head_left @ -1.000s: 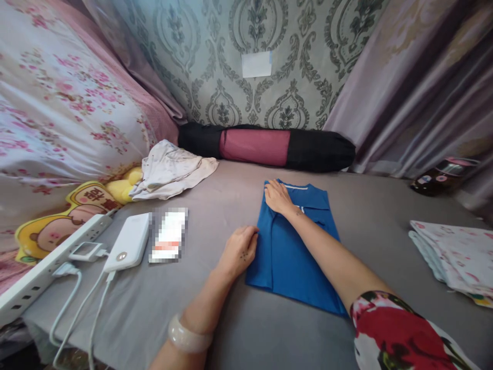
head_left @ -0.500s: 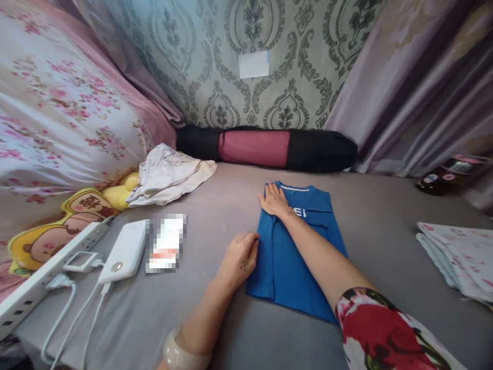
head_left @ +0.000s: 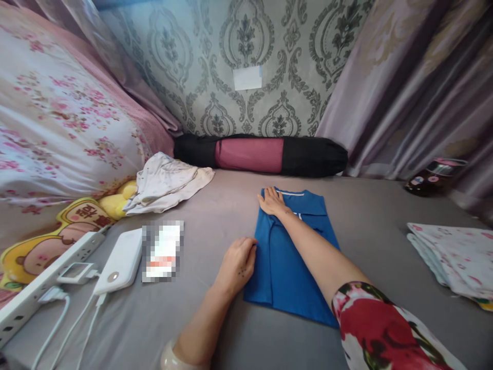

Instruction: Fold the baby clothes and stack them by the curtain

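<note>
Beneath everything, a gray sheet (head_left: 200,221) is spreading, and right of the middle on it I am working on a blue shirt (head_left: 287,280), which is lying flat with its neck at the far end. As I judge it, I am standing partway along: the left side is lying turned inward as a long strip, a flap is crossing the far right, yet the length is not lying doubled over. The cloth is looking thin, matte and soft, forming a neat near-rectangle with straight creases. My right hand (head_left: 272,201) is pressing its far left corner, palm down, fingers straightened. My left hand (head_left: 238,264) is curling at the left edge (whether I am gripping cloth, I cannot tell). A pale, glossy, rounded bracelet (head_left: 179,358) is circling my left wrist; a slim white strip (head_left: 292,193) is edging the neck.
</note>
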Demonstrator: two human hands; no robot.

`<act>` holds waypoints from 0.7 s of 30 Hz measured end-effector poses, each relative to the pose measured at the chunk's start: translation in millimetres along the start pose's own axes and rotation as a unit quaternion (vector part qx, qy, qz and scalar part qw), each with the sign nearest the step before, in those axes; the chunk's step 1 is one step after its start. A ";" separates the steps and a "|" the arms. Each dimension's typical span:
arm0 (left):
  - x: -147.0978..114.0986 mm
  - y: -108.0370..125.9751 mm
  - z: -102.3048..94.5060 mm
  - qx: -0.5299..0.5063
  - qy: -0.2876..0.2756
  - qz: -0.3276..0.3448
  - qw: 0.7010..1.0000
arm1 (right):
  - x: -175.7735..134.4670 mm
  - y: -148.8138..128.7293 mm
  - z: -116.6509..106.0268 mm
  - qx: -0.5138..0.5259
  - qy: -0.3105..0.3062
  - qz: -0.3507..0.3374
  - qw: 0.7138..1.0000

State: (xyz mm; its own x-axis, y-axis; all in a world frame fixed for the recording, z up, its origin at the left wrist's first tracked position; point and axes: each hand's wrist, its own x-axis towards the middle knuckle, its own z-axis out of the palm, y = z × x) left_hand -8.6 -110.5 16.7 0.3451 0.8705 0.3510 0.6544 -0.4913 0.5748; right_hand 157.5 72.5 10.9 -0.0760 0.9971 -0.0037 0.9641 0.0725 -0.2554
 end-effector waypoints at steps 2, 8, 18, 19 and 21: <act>-0.2 -0.9 0.6 -0.001 -0.002 0.000 1.000 | -0.4 1.3 4.5 -0.003 0.011 0.007 1.000; -0.1 -0.1 -0.9 0.003 -0.006 -0.008 1.000 | -0.4 3.1 10.7 -0.007 0.026 0.004 1.000; 0.8 -2.5 0.3 -0.005 0.004 0.009 1.000 | -32.5 -4.0 -7.7 0.020 0.009 -0.019 1.000; 0.7 -2.5 0.8 -0.006 0.003 0.013 1.000 | -39.0 -6.3 -5.9 0.015 0.012 -0.024 1.000; 0.0 -2.3 1.9 -0.009 -0.001 0.022 1.000 | -49.7 -10.0 -0.6 0.009 0.012 -0.029 0.999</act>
State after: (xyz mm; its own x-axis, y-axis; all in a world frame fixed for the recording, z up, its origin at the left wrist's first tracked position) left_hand -8.8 -109.3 14.0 0.3754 0.8478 0.3745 0.6265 -0.5299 0.5716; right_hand 151.7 22.2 14.2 -0.1250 0.9915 0.0347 0.9535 0.1298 -0.2721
